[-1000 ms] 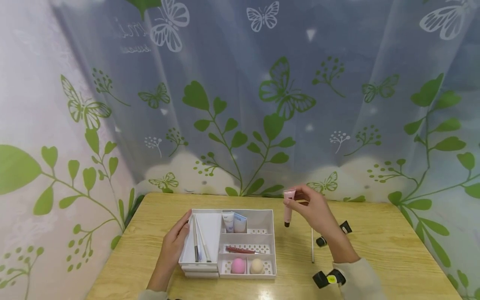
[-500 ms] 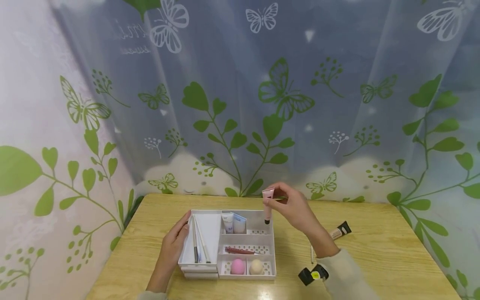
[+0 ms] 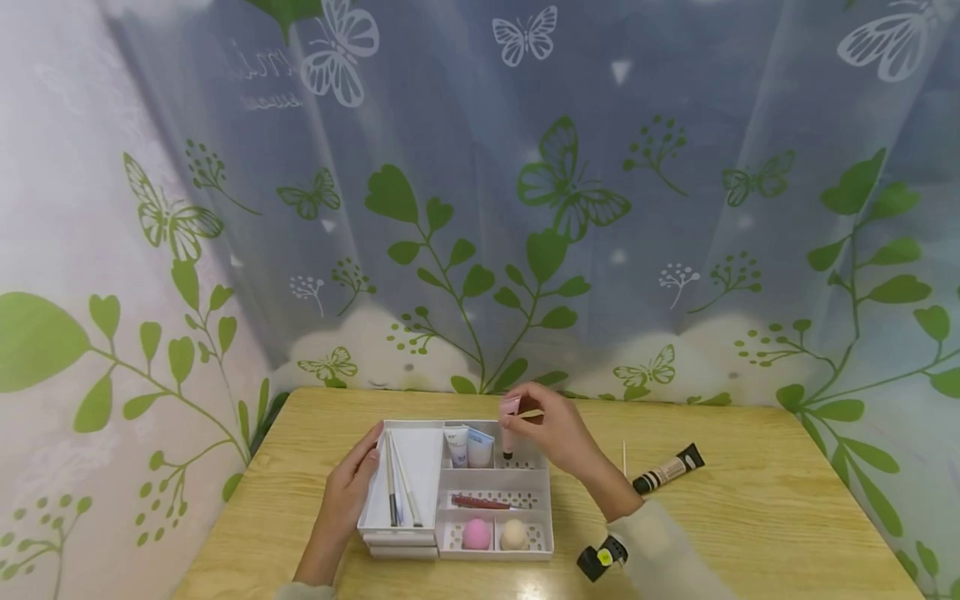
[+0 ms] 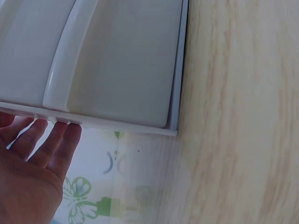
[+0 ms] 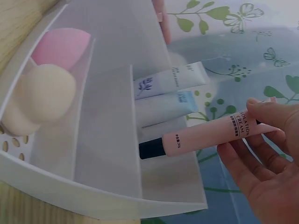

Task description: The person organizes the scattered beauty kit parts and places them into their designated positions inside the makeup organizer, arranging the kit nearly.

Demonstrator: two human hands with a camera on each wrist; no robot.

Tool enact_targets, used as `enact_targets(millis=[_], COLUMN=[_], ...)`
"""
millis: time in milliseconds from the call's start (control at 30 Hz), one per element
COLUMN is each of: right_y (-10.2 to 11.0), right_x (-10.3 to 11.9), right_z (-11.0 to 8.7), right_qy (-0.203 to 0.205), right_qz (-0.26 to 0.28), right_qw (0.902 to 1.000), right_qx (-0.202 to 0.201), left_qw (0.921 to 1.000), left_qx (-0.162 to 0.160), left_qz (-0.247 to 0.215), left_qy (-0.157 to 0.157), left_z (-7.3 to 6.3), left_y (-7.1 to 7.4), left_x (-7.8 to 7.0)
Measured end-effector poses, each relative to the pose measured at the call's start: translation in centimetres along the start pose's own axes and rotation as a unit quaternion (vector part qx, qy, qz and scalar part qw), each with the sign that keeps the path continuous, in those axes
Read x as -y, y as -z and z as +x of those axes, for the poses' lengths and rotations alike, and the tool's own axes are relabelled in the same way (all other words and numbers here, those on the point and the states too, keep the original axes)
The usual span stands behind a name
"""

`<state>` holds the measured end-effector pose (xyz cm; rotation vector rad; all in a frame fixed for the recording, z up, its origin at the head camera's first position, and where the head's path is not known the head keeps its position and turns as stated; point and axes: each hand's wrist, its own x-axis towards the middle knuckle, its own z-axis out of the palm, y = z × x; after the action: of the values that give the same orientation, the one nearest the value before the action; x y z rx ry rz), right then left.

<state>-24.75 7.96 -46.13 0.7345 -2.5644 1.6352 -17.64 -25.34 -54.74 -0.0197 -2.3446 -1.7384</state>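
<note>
My right hand (image 3: 558, 429) pinches the flat end of a pink cream tube (image 5: 205, 136) between thumb and fingers, black cap pointing down. In the head view the tube hangs within the back right compartment of a white organizer box (image 3: 491, 477); whether its cap touches the floor there I cannot tell. My left hand (image 3: 347, 477) grips the box at its far left corner, and in the left wrist view its fingers (image 4: 65, 147) meet the box's edge. Beside the pink tube, a white tube (image 5: 170, 79) and a pale blue tube (image 5: 163, 108) stand in the same back row.
Brushes (image 3: 392, 483) lie in the box's left section. A dark red slender item (image 3: 483, 502) fills the middle row, with a pink sponge (image 3: 476, 533) and a beige sponge (image 3: 513, 534) in front. Right of the box lie a black-and-beige tube (image 3: 667, 472), a white stick (image 3: 624, 457) and a black item (image 3: 602, 557).
My right hand has carried the pink tube leftward from beside the box and lowered it into the back right compartment. The left hand has stayed on the box.
</note>
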Motion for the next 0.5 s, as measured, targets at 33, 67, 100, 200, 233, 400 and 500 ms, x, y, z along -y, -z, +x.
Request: enact_targets(millis=[33, 67, 100, 200, 233, 400, 500], right_y=[-0.2, -0.4, -0.6, -1.2, -1.3, -2.2, -2.5], right_x=[-0.2, -0.3, -0.5, -1.0, -1.1, -1.8, -2.3], right_z=[0.0, 0.0, 0.0, -0.1, -0.2, -0.5, -0.6], right_qy=[-0.001, -0.002, -0.001, 0.003, 0.006, 0.016, 0.019], right_qz=[0.001, 0.0, 0.0, -0.006, -0.014, -0.033, -0.033], right_qw=[1.0, 1.0, 1.0, 0.9999, 0.9998, 0.9988, 0.9988], right_qx=[0.003, 0.005, 0.007, 0.012, 0.015, 0.032, 0.032], left_qw=[1.0, 1.0, 1.0, 0.9999, 0.9999, 0.9999, 0.9999], left_qx=[-0.001, -0.003, -0.004, -0.008, -0.008, -0.005, -0.003], left_qz=[0.002, 0.003, 0.005, 0.007, 0.008, 0.009, 0.008], left_qy=[0.0, 0.0, -0.001, -0.003, -0.004, 0.002, 0.007], left_z=[0.0, 0.0, 0.0, 0.0, 0.0, 0.0, 0.0], left_y=[0.0, 0.0, 0.0, 0.0, 0.0, 0.0, 0.0], left_x=[0.0, 0.0, 0.0, 0.0, 0.0, 0.0, -0.1])
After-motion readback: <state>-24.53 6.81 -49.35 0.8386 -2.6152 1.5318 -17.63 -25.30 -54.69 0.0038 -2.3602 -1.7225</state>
